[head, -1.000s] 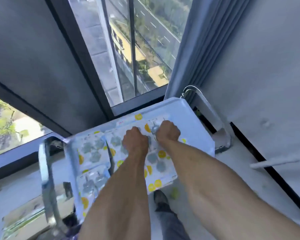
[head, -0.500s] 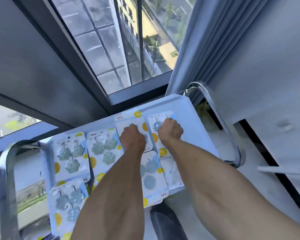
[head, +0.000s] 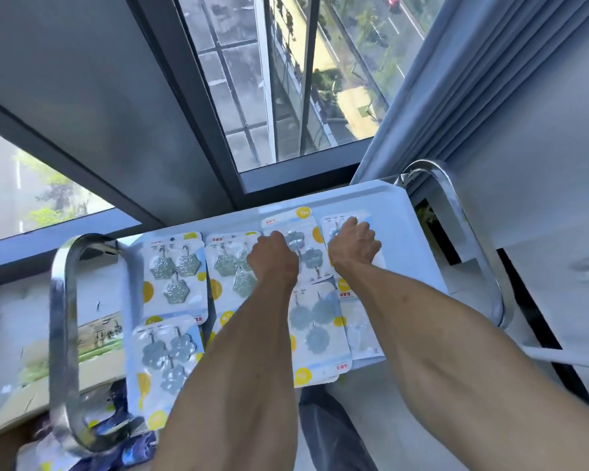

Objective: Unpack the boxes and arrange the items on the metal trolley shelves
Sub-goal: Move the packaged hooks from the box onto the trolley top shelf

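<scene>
- A room high up in a multi-storey building: the tall dark-framed window (head: 286,79) looks down onto a road and trees far below.
- Grey curtain (head: 456,79) hangs at the window's right edge, beside a plain pale wall (head: 541,130).
- A chrome-handled metal trolley (head: 405,232) with carded packs (head: 176,273) and an open cardboard box (head: 17,406) suggests stockroom or office use; which one cannot be told.

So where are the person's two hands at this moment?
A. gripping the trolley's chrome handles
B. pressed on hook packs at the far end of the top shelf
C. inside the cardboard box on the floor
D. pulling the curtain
B: the left hand and right hand each rest on a hook pack lying flat on the top shelf.
</scene>
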